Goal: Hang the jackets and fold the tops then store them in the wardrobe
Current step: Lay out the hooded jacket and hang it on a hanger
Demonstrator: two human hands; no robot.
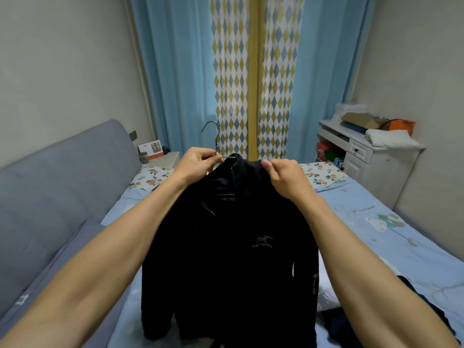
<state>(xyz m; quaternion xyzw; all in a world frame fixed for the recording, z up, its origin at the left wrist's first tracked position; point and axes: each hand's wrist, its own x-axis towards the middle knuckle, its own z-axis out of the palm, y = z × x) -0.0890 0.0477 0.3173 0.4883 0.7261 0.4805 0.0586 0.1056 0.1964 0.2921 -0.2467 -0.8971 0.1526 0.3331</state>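
Note:
A black jacket (233, 259) with a grey chest logo hangs in the air in front of me, above the bed. My left hand (200, 163) pinches the metal hanger (213, 135) at the jacket's neck; the hook sticks up above my fingers. My right hand (283, 175) grips the jacket's collar on the right side. The hanger's arms are hidden inside the jacket. More dark clothes (414, 312) lie on the bed at the lower right.
The bed (364, 222) has a light blue patterned sheet, with a grey padded headboard (62, 192) on the left. A bedside table (165, 158) stands far left, and a white desk (364, 151) piled with items at right. Blue and diamond-patterned curtains (238, 71) hang behind.

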